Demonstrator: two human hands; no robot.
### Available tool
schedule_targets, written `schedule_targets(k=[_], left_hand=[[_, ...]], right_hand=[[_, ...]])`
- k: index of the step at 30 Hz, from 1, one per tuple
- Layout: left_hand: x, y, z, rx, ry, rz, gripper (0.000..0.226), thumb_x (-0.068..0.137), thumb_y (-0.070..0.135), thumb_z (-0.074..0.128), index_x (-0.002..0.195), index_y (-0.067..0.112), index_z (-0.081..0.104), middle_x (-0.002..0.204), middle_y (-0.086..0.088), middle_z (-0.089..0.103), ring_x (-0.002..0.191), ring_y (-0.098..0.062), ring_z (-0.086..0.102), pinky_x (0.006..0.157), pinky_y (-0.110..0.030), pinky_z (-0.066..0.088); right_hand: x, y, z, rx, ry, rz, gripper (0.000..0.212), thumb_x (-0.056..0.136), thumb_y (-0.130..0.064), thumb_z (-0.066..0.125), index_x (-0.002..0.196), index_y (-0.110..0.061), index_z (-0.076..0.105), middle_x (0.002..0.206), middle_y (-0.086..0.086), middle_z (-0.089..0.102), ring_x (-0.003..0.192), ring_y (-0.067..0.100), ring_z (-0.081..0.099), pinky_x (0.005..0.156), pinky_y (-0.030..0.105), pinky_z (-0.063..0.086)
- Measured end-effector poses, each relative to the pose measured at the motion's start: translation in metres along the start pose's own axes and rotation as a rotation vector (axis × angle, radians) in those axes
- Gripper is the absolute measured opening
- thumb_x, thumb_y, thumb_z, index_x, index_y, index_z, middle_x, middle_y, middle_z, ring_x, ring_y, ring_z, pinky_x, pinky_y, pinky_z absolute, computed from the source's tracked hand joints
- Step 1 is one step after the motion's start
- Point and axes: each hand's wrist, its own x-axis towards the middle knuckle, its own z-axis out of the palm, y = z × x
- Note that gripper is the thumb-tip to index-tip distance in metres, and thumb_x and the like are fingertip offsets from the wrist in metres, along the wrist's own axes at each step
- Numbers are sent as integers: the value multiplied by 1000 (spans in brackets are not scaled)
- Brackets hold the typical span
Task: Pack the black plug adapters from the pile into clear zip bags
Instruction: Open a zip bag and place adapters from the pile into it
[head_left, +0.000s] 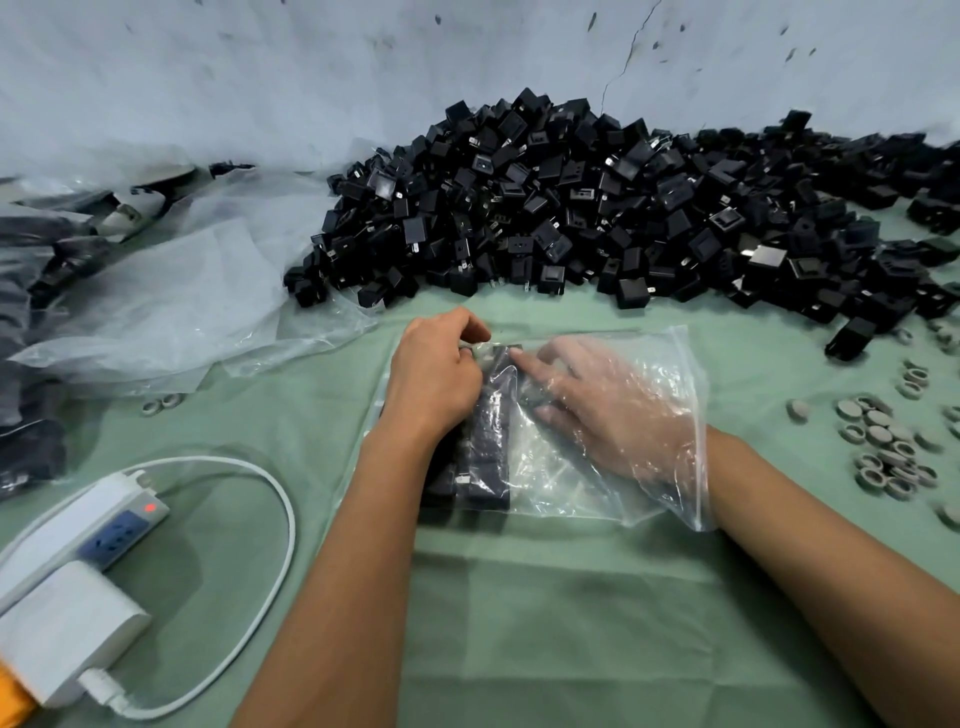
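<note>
the clear zip bag (613, 415) lies flat on the green tabletop (545, 597) right before me, with a row of black plug adapters (488, 441) packed along its left side, long axis running away from me. my right hand (613, 410) is inside the bag, fingers straight and relaxed, fingertips touching the row's far end. my left hand (436, 374) is outside, pinching the bag's far left corner beside that end. the pile (597, 208) sits beyond, nearer my right.

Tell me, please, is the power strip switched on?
On: the power strip shows a red light glowing on its switch.
</note>
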Motion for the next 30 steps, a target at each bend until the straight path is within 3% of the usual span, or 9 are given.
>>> schedule_targets(k=[5, 12, 16, 18, 21, 23, 25, 27, 30], left_hand=[[-1, -1, 1, -2, 6, 13, 30, 100, 2, 53, 111, 24, 70, 105, 12, 62, 112, -14, 56, 97, -33, 47], [1, -4, 3, -37, 15, 9, 32, 100, -1, 51, 110, 22, 71, 113, 7, 69, 110, -13, 60, 97, -32, 50], [6, -9, 2, -152, 94, -31, 36, 98, -6, 47, 103, 19, 72, 101, 11, 68, 97, -7, 62, 84, -14, 47], [9, -12, -3, -226, 178, -73, 39, 96, -8, 44, 97, 21, 70, 95, 17, 66, 93, 3, 61, 79, -5, 42], [13, -20, -9, -270, 273, -158, 41, 94, -8, 42, 93, 21, 71, 96, 14, 69, 96, 2, 62, 84, -15, 45], [14, -25, -11, -277, 292, -211, 42, 93, -8, 42, 93, 22, 71, 97, 14, 70, 96, 1, 63, 81, -16, 45], [14, -27, -12, -284, 299, -239, 43, 92, -7, 42, 92, 24, 71, 98, 14, 71, 94, 3, 63, 77, -14, 43], [14, -26, -13, -295, 301, -244, 43, 92, -7, 42, 92, 24, 72, 99, 14, 71, 93, 2, 63, 78, -17, 44], [12, -21, -13, -254, 278, -208, 41, 94, -6, 43, 94, 24, 72, 99, 15, 70, 95, -5, 64, 83, -25, 49]], right_hand=[[-7, -1, -9, 91, 9, -51, 45, 104, -14, 60, 148, -8, 53, 134, 0, 65, 115, 22, 61, 100, 42, 49], [0, -11, -26, 163, -167, 151, 71, 92, -50, 25, 147, -17, 53, 136, 10, 59, 127, 26, 52, 110, 35, 36], [0, 1, -17, 89, -170, 109, 46, 106, -22, 43, 151, -14, 49, 135, 13, 59, 124, 29, 53, 107, 44, 41], [-2, 1, -17, 68, -145, 76, 71, 97, -45, 20, 148, -9, 53, 133, 17, 62, 123, 35, 56, 105, 50, 45], [-4, 3, -10, 38, -124, 11, 108, 89, -65, -15, 145, -6, 57, 132, 18, 64, 121, 38, 59, 101, 53, 47], [-3, 2, -8, 44, -138, 30, 90, 99, -57, -3, 145, -8, 57, 133, 17, 63, 123, 39, 59, 103, 56, 47], [-4, 1, -4, 38, -63, 67, 41, 106, -18, 43, 143, -8, 59, 132, 17, 64, 122, 40, 59, 102, 62, 47], [-4, 2, -4, 80, -27, 75, 57, 88, 10, 67, 142, -9, 61, 133, 15, 65, 123, 38, 60, 102, 61, 46], [-3, 5, -7, 90, -46, 41, 65, 83, 13, 71, 143, -10, 60, 133, 14, 64, 124, 36, 58, 105, 55, 44]])
